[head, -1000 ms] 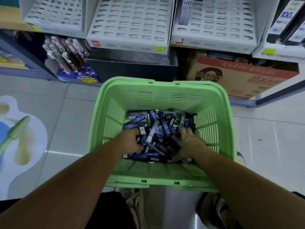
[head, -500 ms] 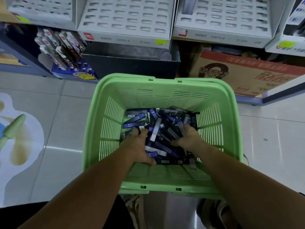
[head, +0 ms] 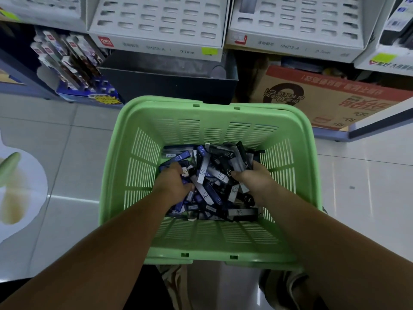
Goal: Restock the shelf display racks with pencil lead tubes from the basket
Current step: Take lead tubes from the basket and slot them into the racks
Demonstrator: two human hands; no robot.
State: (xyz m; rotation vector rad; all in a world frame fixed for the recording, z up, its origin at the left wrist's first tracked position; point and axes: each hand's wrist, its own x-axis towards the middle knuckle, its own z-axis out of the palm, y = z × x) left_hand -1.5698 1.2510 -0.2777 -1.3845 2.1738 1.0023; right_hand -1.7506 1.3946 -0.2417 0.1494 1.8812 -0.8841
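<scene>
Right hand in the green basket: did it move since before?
Yes. The right hand slid slightly toward the far wall of the green plastic basket, gripping dark pencil lead tubes.

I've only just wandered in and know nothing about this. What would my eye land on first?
The bright green basket fills the middle of the view, with a jumbled heap of dark blue and black tubes in its bottom. Both hands are dug into that heap, the left hand on its left side and the right hand gripping a bunch on its right. Above, white racks show rows of mostly empty slots.
</scene>
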